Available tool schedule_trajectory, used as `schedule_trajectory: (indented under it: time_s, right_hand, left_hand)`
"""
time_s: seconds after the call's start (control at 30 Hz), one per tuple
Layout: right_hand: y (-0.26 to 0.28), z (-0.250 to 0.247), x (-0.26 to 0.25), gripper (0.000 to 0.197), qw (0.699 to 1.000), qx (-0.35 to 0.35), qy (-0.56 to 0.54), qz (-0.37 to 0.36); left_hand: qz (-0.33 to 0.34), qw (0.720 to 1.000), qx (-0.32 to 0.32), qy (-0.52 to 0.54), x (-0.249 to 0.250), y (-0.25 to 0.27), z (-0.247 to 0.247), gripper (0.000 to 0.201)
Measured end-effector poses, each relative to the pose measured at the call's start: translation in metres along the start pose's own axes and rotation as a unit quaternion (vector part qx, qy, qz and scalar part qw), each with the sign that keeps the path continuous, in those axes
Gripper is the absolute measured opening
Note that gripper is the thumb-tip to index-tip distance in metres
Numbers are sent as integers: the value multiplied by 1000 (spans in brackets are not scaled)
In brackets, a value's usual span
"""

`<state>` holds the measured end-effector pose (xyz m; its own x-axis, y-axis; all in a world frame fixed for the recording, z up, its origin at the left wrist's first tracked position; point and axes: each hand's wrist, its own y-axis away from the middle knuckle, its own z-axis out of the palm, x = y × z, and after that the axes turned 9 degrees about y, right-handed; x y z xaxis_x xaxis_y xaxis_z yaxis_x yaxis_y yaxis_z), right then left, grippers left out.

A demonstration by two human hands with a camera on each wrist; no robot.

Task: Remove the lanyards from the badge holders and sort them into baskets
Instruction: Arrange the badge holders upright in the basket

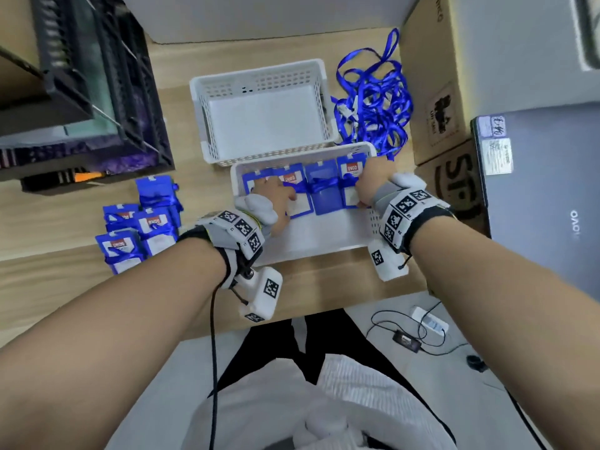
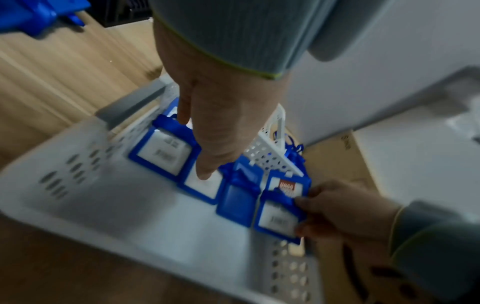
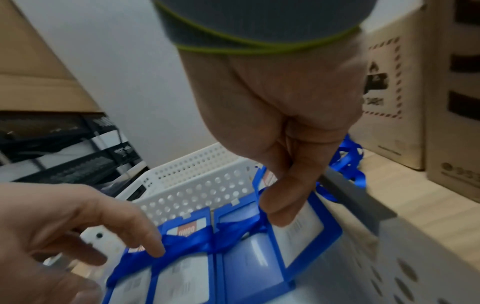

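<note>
Both hands reach into the near basket (image 1: 373,222), lining up wrapped badges (image 1: 324,190). Left hand (image 1: 276,198) presses flat, its grip slack, holding nothing. Right hand (image 1: 365,186) pinches the end badge (image 3: 298,232), likely squaring the row. Loose lanyards (image 1: 373,102) lie beyond it on the bench (image 1: 324,287).

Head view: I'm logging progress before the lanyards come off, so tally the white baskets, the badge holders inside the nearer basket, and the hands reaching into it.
White baskets, far basket and near basket: 2
Badge holders in the near basket: 4
Hands, left hand and right hand: 2
Total: 8
</note>
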<state>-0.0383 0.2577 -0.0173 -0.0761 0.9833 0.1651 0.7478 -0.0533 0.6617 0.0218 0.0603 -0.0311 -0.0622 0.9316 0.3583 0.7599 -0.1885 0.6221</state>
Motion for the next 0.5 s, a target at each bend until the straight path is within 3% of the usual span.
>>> schedule_trajectory:
  time_s: [0.2,0.27,0.37,0.5]
  right_hand:
    - [4,7,-9,18,1000,-15,7,-5]
    - [2,9,-5,12,999,-24,-44,2]
    - [1,6,1,33,981,-35,-193,-11]
    - [10,-5,-15,26,964,-53,-259,-40]
  left_hand:
    - [11,1000,6,1,-11,0,14,37]
    - [2,1000,1,21,-10,-1,12,38]
    - [-3,998,12,63,-13,-1,5,38]
    - [-6,992,68,105,-24,7,-15,29]
